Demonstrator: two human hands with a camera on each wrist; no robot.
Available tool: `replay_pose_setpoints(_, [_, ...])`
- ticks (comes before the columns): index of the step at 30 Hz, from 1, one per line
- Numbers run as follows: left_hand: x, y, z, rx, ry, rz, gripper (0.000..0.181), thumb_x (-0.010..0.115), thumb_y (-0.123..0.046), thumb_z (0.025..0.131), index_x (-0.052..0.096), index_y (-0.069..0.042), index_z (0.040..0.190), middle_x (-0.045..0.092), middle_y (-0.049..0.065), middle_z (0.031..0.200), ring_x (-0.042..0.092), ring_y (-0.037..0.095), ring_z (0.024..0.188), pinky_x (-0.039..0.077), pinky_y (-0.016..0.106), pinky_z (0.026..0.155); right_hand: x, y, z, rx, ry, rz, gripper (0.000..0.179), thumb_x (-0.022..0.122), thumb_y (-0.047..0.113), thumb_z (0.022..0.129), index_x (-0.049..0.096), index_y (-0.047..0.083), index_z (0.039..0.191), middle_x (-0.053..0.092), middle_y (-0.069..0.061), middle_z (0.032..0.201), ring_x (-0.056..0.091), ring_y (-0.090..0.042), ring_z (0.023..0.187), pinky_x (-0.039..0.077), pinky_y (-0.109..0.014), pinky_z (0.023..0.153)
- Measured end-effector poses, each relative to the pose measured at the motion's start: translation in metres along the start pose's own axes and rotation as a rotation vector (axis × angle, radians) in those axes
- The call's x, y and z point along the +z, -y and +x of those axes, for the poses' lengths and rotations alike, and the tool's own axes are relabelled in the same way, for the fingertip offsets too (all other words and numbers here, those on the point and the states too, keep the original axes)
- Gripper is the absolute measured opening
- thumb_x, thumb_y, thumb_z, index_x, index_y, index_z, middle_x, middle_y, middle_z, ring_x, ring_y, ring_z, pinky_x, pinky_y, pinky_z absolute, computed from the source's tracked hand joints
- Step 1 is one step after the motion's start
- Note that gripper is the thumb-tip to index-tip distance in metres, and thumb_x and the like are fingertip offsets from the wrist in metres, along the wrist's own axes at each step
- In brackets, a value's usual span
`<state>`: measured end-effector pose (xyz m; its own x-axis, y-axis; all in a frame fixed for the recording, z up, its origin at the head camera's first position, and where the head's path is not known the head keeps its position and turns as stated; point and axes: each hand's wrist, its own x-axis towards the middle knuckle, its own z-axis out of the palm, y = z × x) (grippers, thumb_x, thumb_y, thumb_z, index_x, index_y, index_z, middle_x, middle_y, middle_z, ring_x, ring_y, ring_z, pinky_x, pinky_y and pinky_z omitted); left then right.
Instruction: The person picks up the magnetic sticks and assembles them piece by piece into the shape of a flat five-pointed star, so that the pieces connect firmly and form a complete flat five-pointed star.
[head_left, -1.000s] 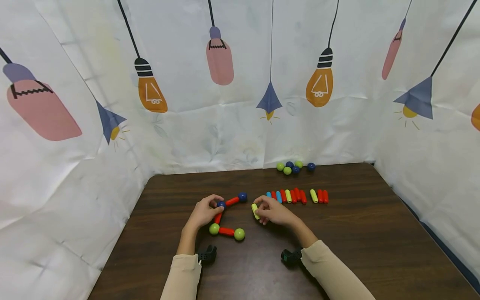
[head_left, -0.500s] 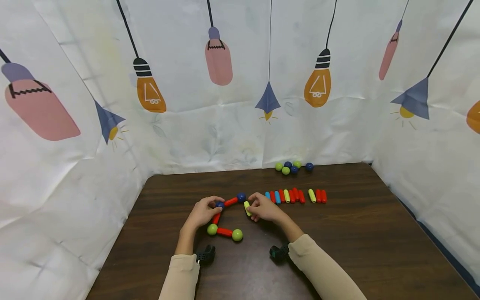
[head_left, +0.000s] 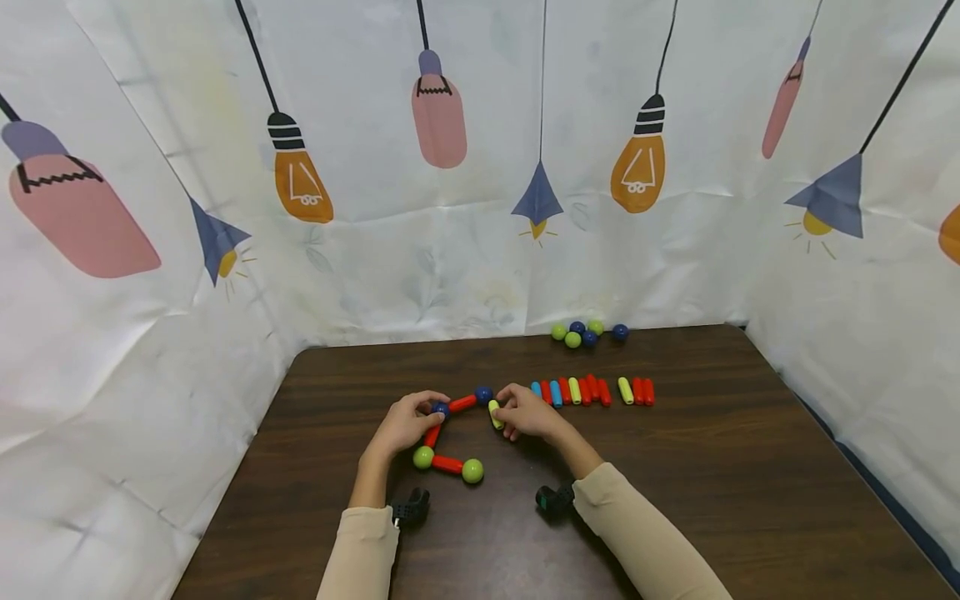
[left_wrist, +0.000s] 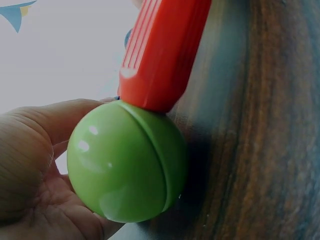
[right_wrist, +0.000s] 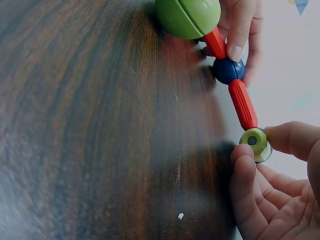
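My left hand (head_left: 405, 429) pinches the dark blue ball (head_left: 441, 409) at a corner of a zigzag of building rods and balls. From that ball one red rod (head_left: 462, 403) runs to a second blue ball (head_left: 484, 395). Another leads down to a green ball (head_left: 423, 457), and a further red rod (head_left: 447, 465) ends at a second green ball (head_left: 472, 471). Between thumb and fingers, my right hand (head_left: 528, 412) pinches a yellow rod (head_left: 496, 415), its upper end right at the second blue ball. In the right wrist view the yellow rod (right_wrist: 252, 141) shows end-on, with a dark round spot.
Right of my right hand lies a row of red, blue and yellow rods (head_left: 585, 392), then a smaller group of rods (head_left: 637, 391). Several green and blue balls (head_left: 589, 338) sit at the far edge of the brown table (head_left: 750, 467). A printed curtain (head_left: 450, 275) hangs behind.
My right hand has moved left with the yellow rod, bringing it up to the second blue ball. My left hand has stayed on its blue ball.
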<state>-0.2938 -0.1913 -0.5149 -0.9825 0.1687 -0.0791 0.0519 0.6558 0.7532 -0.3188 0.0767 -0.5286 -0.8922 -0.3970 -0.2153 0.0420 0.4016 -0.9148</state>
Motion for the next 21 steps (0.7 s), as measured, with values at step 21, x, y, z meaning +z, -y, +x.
replay_pose_setpoints(21, [-0.001, 0.0009, -0.0009, 0.003, 0.002, 0.006, 0.025, 0.071, -0.021, 0.097, 0.074, -0.027, 0.12, 0.066, 0.011, 0.117, 0.065, 0.022, 0.093, 0.053, 0.039, 0.076, 0.0014, 0.0028, 0.0005, 0.026, -0.01, 0.015, 0.036, 0.068, 0.016, 0.098, 0.055, -0.001, 0.127, 0.064, -0.011, 0.089, 0.064, -0.018, 0.062, 0.057, -0.03, 0.056])
